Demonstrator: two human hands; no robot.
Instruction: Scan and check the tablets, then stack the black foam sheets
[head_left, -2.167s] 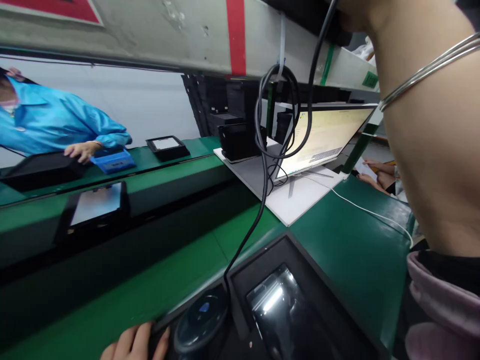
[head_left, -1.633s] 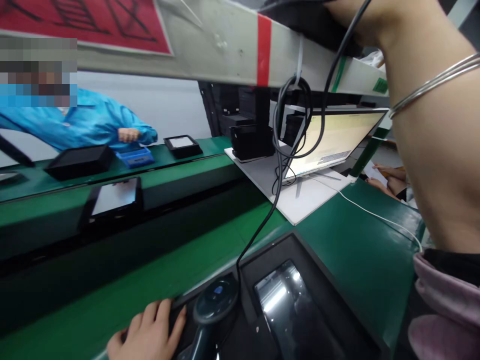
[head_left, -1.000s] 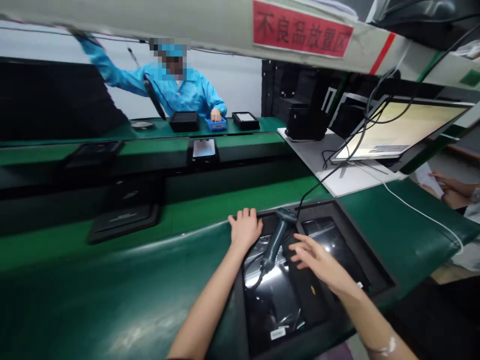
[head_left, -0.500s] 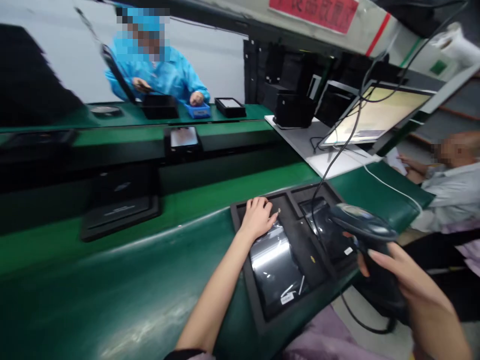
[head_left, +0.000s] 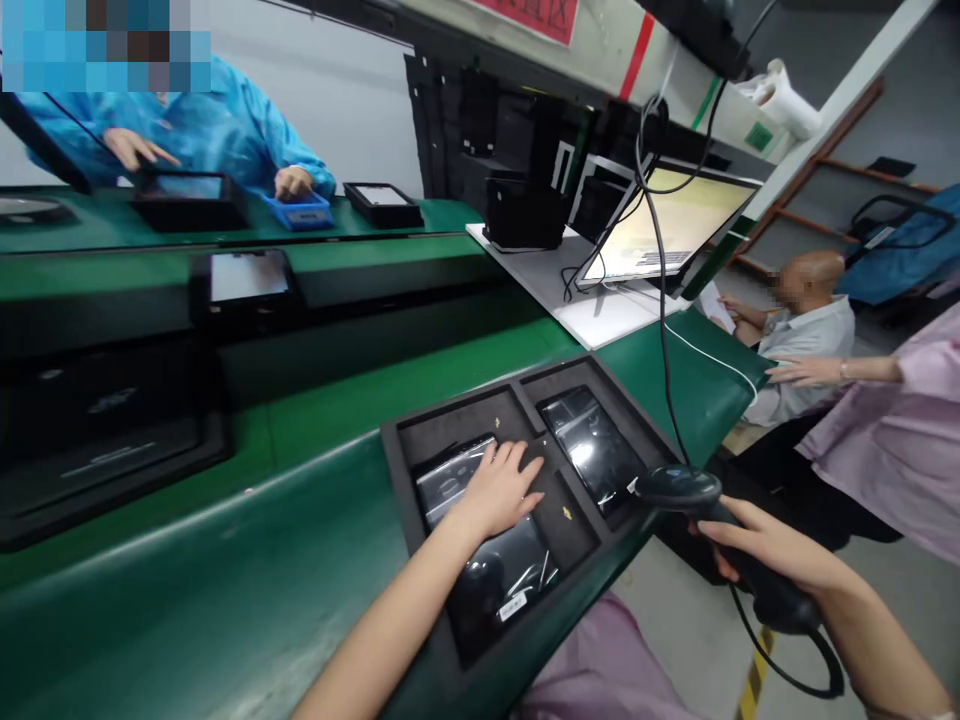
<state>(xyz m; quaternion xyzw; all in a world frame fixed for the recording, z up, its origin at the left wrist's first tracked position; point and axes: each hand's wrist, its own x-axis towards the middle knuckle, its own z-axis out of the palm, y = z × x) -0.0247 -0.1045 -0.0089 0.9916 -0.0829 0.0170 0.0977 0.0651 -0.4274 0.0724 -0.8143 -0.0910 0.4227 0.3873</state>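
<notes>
My right hand is wrapped round the handle of a black barcode scanner, held past the right edge of a dark foam tray. Two tablet-like devices in shiny clear film lie in the tray. On the left film-wrapped device rests my left hand, fingers spread and gripping nothing. A small white label shows at that device's near end. The right film-wrapped device lies in its own compartment, with the scanner head close to its near end.
A monitor stands on a white board; the scanner's cable hangs in front. Across the green bench, a person in blue works by a blue bin. A black case lies left. Other people are at right.
My left hand has moved from the device's far end toward its middle. The scanner still sits in my right hand, its head now nearer the right device's labelled end. The whole view has shifted right.
</notes>
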